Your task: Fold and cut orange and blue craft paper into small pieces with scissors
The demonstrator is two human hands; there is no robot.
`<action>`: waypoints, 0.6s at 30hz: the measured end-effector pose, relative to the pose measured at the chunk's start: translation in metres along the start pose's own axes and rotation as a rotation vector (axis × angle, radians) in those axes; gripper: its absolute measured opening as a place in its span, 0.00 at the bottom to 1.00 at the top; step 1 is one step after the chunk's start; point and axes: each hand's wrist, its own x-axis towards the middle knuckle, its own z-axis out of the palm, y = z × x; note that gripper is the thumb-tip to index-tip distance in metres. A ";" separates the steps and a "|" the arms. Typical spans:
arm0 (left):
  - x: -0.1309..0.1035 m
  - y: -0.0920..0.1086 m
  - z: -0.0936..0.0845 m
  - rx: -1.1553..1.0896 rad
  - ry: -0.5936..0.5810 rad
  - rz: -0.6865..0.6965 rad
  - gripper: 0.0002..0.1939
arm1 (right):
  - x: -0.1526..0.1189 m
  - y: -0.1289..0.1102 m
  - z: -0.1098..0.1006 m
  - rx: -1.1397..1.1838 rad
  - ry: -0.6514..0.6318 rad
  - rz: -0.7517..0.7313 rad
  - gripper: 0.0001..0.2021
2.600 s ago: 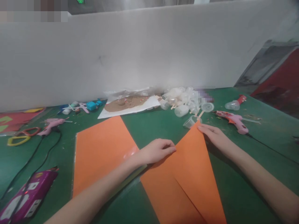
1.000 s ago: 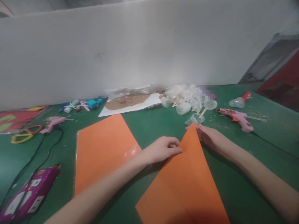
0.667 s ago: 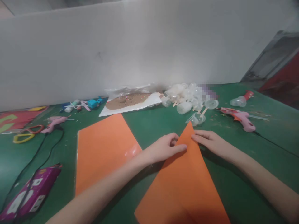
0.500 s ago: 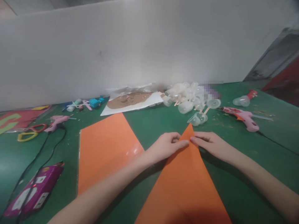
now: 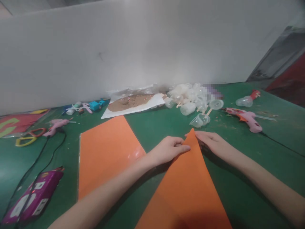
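An orange sheet of paper or thin foam (image 5: 188,187) narrows to a point away from me, with its wide end running out of the bottom of the view. Close below that tip, my left hand (image 5: 168,149) pinches the sheet's left edge, thumb on top and fingers partly behind. My right hand (image 5: 211,140) grips the right side of the tip, and some of its fingers are hidden behind the sheet. Left of them lies a pack of orange sheets (image 5: 105,152) in a clear sleeve, partly under my left forearm.
Pink glue guns lie at left (image 5: 56,125) and right (image 5: 247,118), with cords trailing. Yellow-and-red-handled scissors (image 5: 26,141) and a purple power strip (image 5: 35,194) are at left. Behind stand a white tray of brown sand (image 5: 133,103) and a heap of clear plastic cups (image 5: 188,100).
My right hand has shifted slightly up to the tip, its thumb moving off the front face. The tip now looks more bent and rounded. My left hand keeps its pinch.
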 end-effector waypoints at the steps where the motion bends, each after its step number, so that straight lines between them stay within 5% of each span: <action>1: 0.000 0.000 -0.001 0.012 -0.005 0.010 0.22 | 0.000 0.000 0.000 0.007 -0.002 0.014 0.25; 18: -0.001 0.003 -0.007 0.085 -0.100 0.098 0.20 | 0.001 -0.002 -0.004 0.137 -0.071 0.106 0.27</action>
